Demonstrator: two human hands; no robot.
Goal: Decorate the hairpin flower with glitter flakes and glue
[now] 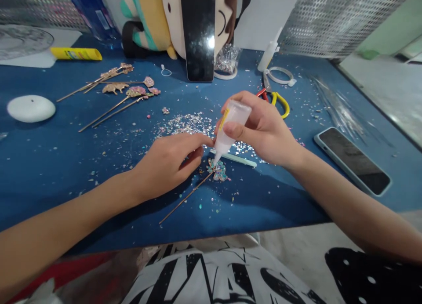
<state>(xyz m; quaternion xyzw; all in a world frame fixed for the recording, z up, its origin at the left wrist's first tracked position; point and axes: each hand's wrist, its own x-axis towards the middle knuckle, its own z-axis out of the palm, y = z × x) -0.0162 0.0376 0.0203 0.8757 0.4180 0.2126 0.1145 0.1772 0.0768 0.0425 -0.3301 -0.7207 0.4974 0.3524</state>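
Note:
My right hand [263, 130] is wrapped round a small clear glue bottle [235, 115], tilted with its nozzle down. The nozzle tip meets a hairpin's flower-shaped head [218, 168], covered in blue and iridescent chips. From that head a thin metal stick [186, 198] runs down to the left on the blue table. My left hand [174, 161] rests beside it with the index finger stretched toward the bottle and the thumb apart below. I see nothing held in it; its other fingers are partly hidden. A pale green stick-like tool [239, 159] lies just behind the flower head.
Shiny chips [187, 123] are strewn across the table. Several decorated hairpins [135, 92] and a white oval object [31, 108] lie left. Pliers with red and yellow handles [280, 104], another glue bottle [267, 57] and a phone [352, 161] are right. An upright phone [198, 36] leans on a plush toy [151, 20].

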